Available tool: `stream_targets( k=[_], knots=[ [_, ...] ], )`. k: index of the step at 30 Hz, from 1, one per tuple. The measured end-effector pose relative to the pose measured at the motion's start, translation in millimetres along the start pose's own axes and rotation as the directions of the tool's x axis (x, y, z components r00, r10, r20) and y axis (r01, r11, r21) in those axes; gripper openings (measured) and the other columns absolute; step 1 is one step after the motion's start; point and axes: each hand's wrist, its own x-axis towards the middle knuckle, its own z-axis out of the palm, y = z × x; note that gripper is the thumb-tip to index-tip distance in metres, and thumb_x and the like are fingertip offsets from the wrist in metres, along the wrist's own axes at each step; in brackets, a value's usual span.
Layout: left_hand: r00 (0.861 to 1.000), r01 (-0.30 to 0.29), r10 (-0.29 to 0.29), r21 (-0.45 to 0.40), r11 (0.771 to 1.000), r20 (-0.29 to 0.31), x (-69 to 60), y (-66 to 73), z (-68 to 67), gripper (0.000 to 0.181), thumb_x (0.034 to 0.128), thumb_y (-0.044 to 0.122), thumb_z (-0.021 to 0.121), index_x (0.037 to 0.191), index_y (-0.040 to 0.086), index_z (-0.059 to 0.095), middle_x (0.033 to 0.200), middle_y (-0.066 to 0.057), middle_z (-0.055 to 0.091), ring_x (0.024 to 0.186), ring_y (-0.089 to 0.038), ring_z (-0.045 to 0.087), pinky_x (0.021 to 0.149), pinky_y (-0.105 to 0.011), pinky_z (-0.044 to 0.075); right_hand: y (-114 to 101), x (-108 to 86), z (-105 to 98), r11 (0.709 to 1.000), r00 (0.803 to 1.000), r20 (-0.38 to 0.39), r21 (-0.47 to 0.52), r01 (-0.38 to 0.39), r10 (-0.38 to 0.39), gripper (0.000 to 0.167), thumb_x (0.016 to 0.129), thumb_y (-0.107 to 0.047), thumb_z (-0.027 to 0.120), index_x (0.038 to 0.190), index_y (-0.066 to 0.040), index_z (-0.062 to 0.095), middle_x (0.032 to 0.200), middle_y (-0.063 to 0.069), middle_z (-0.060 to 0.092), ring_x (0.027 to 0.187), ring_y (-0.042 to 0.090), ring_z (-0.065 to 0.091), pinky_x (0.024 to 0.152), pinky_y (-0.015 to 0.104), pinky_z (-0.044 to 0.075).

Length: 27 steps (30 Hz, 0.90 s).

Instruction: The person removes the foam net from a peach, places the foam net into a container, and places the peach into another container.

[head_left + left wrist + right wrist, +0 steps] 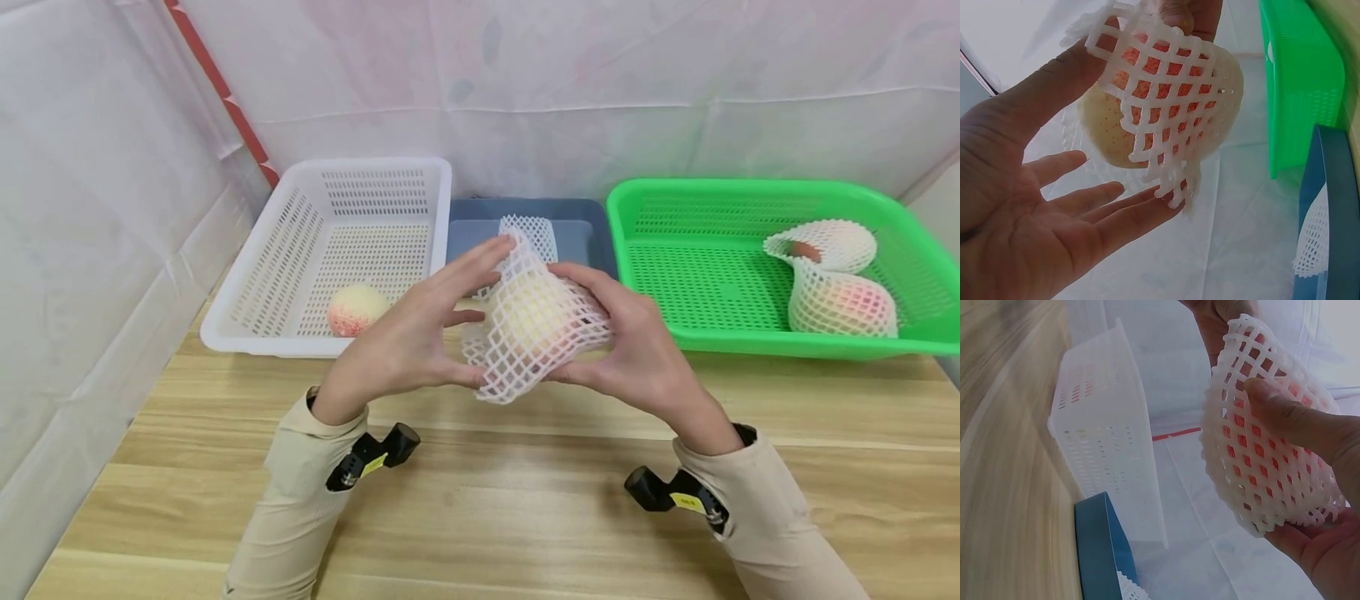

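Note:
Above the table, a peach (534,310) sits inside a white foam net (517,367), partly covered by it. My right hand (637,350) grips the netted peach from the right, thumb and fingers round it; in the right wrist view the thumb lies over the net (1254,469). At the left, my left hand (405,342) is spread, its thumb and fingertips touching the net's edges. The left wrist view shows yellowish and red peach skin (1107,128) bare beside the mesh, with the other left fingers extended below it.
A white basket (322,346) at the left holds one peach (356,308). The blue-grey tray (585,233) behind the hands holds foam netting (536,229). In the green basket (705,337) at the right lie netted fruits (847,304).

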Motion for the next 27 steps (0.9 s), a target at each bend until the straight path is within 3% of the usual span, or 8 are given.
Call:
stream_targets(
  k=[7, 14, 20, 27],
  knots=[
    [1.0, 0.027, -0.027, 0.074, 0.997, -0.001, 1.1, -1.7, 0.0, 0.116, 0.0626, -0.004, 0.086, 0.155, 0.011, 0.017, 0.16, -0.004, 0.014, 0.134, -0.026, 0.041, 0.091, -0.03, 0.052, 1.9, -0.1, 2.9, 0.999, 0.998, -0.03, -0.014, 0.049, -0.05, 0.09, 0.047, -0.007, 0.096, 0.126, 0.006, 0.054, 0.117, 0.019, 0.064, 0.1, 0.024, 0.062, 0.086, 0.016, 0.044],
    [0.999, 0.033, -0.024, 0.259, 0.965, -0.037, 3.0, -8.0, 0.0, 0.108, 0.0621, 0.014, 0.088, 0.152, 0.008, 0.027, 0.153, -0.011, 0.032, 0.136, -0.024, 0.036, 0.101, -0.043, 0.043, 2.5, 1.2, 7.8, 0.991, 0.994, -0.085, 0.104, 0.081, -0.072, 0.054, 0.058, 0.011, 0.086, 0.108, 0.005, 0.065, 0.101, 0.012, 0.07, 0.089, 0.014, 0.065, 0.078, 0.016, 0.05],
    [0.998, 0.051, -0.04, 0.247, 0.968, -0.047, 3.4, -11.7, 0.5, 0.105, 0.061, 0.017, 0.088, 0.149, 0.008, 0.031, 0.148, -0.011, 0.038, 0.13, -0.023, 0.041, 0.098, -0.043, 0.044, 4.1, 1.0, 10.1, 0.994, 0.995, -0.083, 0.093, 0.066, -0.058, 0.049, 0.061, 0.009, 0.085, 0.106, 0.003, 0.068, 0.099, 0.009, 0.071, 0.088, 0.013, 0.065, 0.078, 0.016, 0.05],
    [1.0, 0.013, -0.007, 0.22, 0.975, -0.029, 4.2, -12.6, 0.1, 0.097, 0.0603, 0.016, 0.087, 0.144, 0.006, 0.04, 0.138, -0.01, 0.048, 0.116, -0.018, 0.049, 0.088, -0.036, 0.049, 3.4, 0.3, 8.6, 0.991, 0.995, -0.08, 0.111, 0.071, -0.062, 0.046, 0.061, 0.01, 0.084, 0.103, 0.003, 0.069, 0.097, 0.01, 0.071, 0.087, 0.01, 0.065, 0.077, 0.017, 0.051]
  ],
)
